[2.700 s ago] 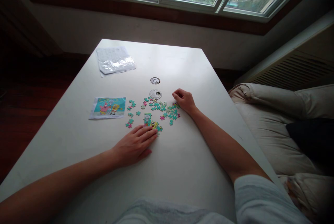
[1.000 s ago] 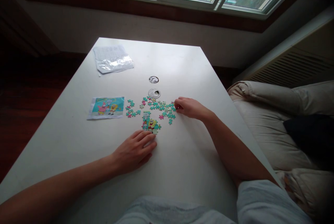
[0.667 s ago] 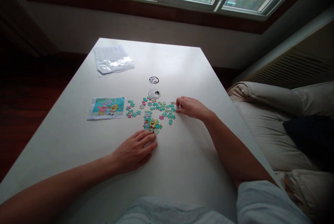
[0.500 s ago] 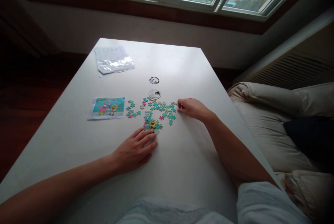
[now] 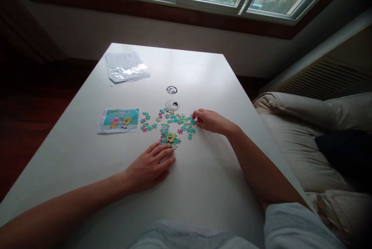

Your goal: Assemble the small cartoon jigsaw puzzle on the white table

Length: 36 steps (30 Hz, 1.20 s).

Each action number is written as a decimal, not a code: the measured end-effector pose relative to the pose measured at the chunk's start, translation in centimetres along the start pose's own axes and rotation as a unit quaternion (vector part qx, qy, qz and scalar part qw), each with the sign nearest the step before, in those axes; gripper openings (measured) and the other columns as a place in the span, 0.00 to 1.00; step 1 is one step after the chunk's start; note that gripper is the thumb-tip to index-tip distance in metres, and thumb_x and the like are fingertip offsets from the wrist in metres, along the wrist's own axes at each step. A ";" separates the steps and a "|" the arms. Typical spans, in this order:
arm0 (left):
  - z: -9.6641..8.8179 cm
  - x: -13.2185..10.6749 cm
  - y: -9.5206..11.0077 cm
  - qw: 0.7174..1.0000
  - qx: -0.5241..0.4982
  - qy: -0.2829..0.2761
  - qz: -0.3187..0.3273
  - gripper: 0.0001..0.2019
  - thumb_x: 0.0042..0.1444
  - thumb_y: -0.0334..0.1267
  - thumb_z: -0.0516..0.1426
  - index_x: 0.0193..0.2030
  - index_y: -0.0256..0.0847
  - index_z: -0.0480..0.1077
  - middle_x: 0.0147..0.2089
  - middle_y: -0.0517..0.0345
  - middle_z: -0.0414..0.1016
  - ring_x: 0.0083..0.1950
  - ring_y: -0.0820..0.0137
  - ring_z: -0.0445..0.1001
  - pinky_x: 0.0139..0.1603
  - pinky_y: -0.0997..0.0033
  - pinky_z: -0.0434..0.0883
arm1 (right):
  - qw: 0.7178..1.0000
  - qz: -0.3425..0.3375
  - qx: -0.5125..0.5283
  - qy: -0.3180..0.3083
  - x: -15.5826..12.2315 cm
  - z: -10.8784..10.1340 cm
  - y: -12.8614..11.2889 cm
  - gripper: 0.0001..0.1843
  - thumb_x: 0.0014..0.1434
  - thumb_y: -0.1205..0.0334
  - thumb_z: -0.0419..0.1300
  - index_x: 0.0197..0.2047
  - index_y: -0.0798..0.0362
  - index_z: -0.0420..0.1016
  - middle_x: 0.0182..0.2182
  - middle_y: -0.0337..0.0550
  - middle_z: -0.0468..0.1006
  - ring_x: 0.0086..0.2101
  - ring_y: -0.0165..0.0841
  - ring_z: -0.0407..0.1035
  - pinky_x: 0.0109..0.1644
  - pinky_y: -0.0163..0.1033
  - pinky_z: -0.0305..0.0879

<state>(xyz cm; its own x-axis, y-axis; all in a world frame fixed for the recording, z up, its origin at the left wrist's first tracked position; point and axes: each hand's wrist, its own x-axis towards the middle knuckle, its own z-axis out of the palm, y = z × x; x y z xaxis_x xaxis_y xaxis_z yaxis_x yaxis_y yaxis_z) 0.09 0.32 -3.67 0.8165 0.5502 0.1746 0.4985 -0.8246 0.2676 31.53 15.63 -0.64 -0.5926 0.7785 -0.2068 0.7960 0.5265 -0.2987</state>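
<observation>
A partly joined jigsaw puzzle (image 5: pixel 164 130) with cartoon figures lies on the white table. My left hand (image 5: pixel 154 162) rests flat at its near edge, fingers stretched out, the fingertips touching or just beside the lowest pieces. Loose turquoise, pink and pale green puzzle pieces (image 5: pixel 180 119) spread behind and to the right of the joined part. At the right end of these pieces is my right hand (image 5: pixel 209 120), its thumb and fingers curled together in a pinch. Whatever sits between those fingertips is too small to make out.
Left of the loose pieces lies a picture sheet (image 5: pixel 120 120) of the same cartoon figures. Papers in a clear plastic sleeve (image 5: pixel 126 67) lie at the far left of the table (image 5: pixel 200 74). Two round table inserts (image 5: pixel 172 105) are behind the pieces. A beige sofa (image 5: pixel 293 140) stands to the right.
My right hand has shifted slightly left, its fingertips now over the right-hand loose pieces. My left hand and the joined puzzle have stayed in place.
</observation>
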 end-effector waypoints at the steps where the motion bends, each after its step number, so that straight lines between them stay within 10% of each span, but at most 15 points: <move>1: 0.0 0.0 0.0 1.000 0.000 -0.001 0.001 0.18 0.67 0.36 0.54 0.62 0.40 0.67 0.67 0.45 0.68 0.70 0.55 0.62 0.74 0.45 0.57 | 1.000 -0.003 0.006 -0.006 -0.1 -0.1 0.1 0.15 0.61 0.66 0.58 0.52 0.50 0.73 0.43 0.45 0.76 0.36 0.32 0.68 0.39 0.34 0.57; 36: 0.1 -0.1 -0.1 1.000 -0.002 -0.010 -0.001 0.19 0.67 0.37 0.54 0.63 0.40 0.66 0.67 0.45 0.67 0.70 0.55 0.61 0.74 0.45 0.56 | 0.999 0.040 0.002 -0.029 -0.2 -0.1 0.9 0.06 0.58 0.61 0.61 0.40 0.51 0.71 0.39 0.44 0.77 0.37 0.33 0.68 0.37 0.35 0.55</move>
<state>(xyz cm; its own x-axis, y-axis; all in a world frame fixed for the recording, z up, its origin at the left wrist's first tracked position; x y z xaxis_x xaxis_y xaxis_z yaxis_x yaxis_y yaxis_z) -0.01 0.37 -3.79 0.8213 0.5492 0.1543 0.4989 -0.8227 0.2726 32.36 16.03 -0.78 -0.5337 0.7964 -0.2845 0.8405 0.4622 -0.2828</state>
